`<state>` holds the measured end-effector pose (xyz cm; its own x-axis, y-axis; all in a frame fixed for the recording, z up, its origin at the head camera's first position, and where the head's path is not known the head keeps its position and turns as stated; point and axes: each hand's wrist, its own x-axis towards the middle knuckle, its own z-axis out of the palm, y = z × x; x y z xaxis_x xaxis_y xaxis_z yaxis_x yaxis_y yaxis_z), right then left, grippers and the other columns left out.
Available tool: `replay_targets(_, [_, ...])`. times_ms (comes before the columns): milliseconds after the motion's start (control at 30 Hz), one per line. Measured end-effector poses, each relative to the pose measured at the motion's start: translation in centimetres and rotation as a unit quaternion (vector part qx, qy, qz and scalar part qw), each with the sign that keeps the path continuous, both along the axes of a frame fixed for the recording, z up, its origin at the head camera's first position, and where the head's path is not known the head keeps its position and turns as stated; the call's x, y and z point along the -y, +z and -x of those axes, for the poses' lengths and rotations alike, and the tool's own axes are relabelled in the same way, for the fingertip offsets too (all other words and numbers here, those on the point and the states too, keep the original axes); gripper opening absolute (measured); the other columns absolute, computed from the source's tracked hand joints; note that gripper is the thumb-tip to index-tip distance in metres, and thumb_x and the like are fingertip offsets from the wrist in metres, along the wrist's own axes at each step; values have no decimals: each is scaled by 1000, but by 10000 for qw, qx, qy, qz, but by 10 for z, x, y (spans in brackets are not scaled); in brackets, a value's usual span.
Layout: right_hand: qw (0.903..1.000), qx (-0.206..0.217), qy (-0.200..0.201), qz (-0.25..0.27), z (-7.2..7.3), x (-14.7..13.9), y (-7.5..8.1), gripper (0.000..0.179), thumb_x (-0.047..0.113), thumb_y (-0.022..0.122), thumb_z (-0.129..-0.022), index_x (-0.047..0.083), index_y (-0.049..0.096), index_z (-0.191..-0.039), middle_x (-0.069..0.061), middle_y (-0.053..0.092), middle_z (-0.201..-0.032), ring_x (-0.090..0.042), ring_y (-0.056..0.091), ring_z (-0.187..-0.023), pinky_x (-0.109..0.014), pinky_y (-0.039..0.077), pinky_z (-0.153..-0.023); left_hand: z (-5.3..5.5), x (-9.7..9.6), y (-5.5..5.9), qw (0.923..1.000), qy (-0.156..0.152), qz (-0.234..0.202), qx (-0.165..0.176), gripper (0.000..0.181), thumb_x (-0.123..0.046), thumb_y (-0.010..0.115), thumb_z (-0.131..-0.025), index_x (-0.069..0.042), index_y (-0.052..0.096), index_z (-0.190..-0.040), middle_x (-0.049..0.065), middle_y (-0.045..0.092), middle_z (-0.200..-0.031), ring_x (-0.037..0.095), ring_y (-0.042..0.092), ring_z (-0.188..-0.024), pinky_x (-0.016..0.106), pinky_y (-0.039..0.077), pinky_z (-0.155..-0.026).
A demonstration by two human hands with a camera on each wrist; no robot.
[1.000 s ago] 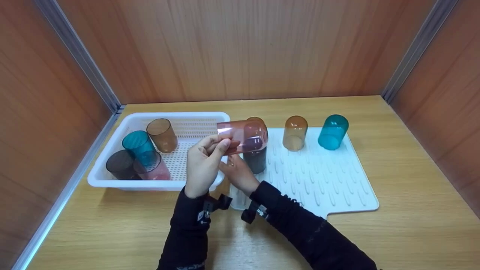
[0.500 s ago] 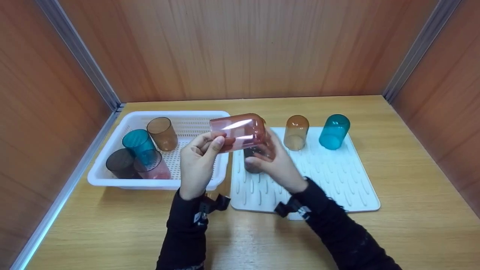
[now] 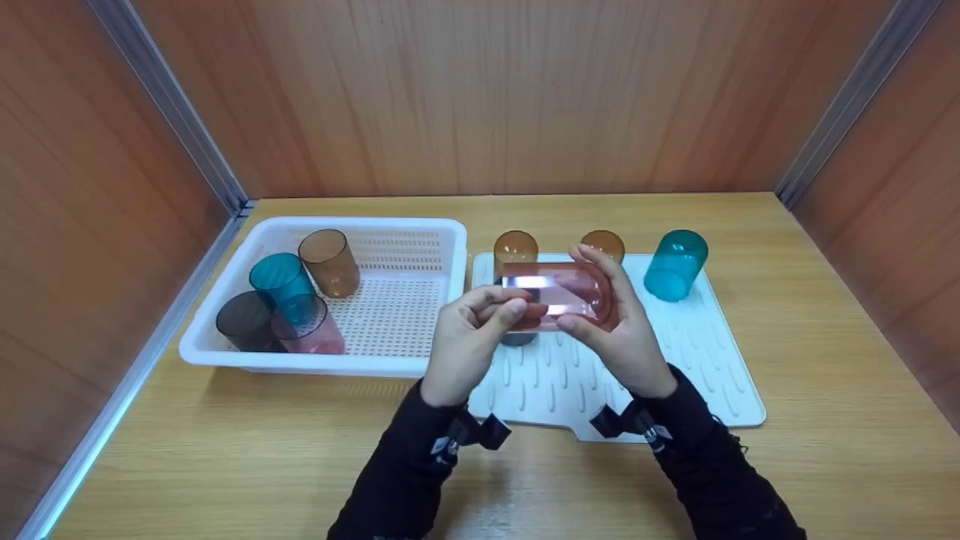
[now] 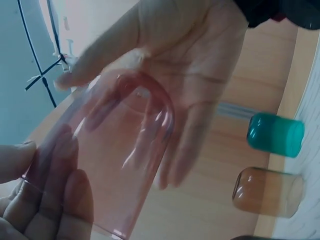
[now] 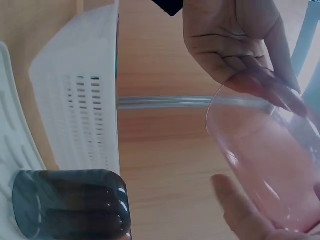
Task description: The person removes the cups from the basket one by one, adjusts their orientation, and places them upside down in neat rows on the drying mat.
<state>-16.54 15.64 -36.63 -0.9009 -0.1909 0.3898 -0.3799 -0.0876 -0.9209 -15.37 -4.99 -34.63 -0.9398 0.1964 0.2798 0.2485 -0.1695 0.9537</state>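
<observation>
A clear pink cup (image 3: 559, 289) lies sideways in the air above the white ridged draining tray (image 3: 709, 367), its rim toward the left. My left hand (image 3: 469, 345) pinches the rim, with fingers inside the mouth and the thumb outside. Around the rounded base, my right hand (image 3: 630, 345) holds the cup between thumb and fingers. Behind the pink cup, a dark grey cup (image 5: 70, 205) stands upside down on the tray, mostly hidden in the head view. Two amber cups (image 3: 515, 246) and a teal cup (image 3: 676, 266) also stand upside down along the tray's back.
On the left is a white plastic basket (image 3: 337, 365) with perforated walls. Inside it sit an amber cup (image 3: 330, 262), a teal cup (image 3: 281, 277), a dark cup (image 3: 247, 322) and a pink cup (image 3: 315, 334), mouths up. Wood panels (image 3: 480, 97) enclose the table.
My right hand has come from below the pink cup, round to its base, and now holds it. Both hands and the cup have shifted right over the tray.
</observation>
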Motion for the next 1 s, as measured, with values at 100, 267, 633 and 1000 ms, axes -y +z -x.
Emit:
replay_targets(100, [9996, -104, -204, 147, -1, 0, -1, 74, 12, 80, -96, 6, 37, -156, -17, 38, -163, -33, 44, -140, -32, 55, -106, -1, -4, -2, 10000, -77, -50, 20, 19, -4, 64, -106, 11, 69, -117, 22, 79, -108, 28, 79, -104, 40, 61, -96])
replay_targets(267, [9988, -266, -420, 42, -2, -3, 0, 67, 10, 79, -96, 4, 39, -150, -19, 45, -153, -33, 52, -132, -31, 58, -101, 0, -8, -5, 9999, -115, -34, 54, 19, -5, 64, -106, 10, 68, -117, 21, 79, -110, 28, 78, -106, 40, 60, -97])
replay_targets(633, [9986, -269, -460, -50, 3, -17, 6, 62, -3, 69, -98, -3, 41, -153, -19, 45, -149, -31, 54, -129, -30, 59, -98, 0, -15, -11, 9985, -540, 108, -6, 27, -8, 55, -110, 11, 61, -129, 24, 76, -120, 31, 74, -117, 40, 55, -106])
replay_targets(1000, [9908, -229, -1161, -663, 12, -45, 12, 66, -1, 69, -97, 3, 41, -156, -16, 49, -146, -27, 51, -125, -24, 57, -94, -8, -24, -36, 9882, -543, 1269, -659, 36, -7, 59, -108, 6, 56, -141, 21, 65, -142, 32, 63, -133, 44, 49, -114])
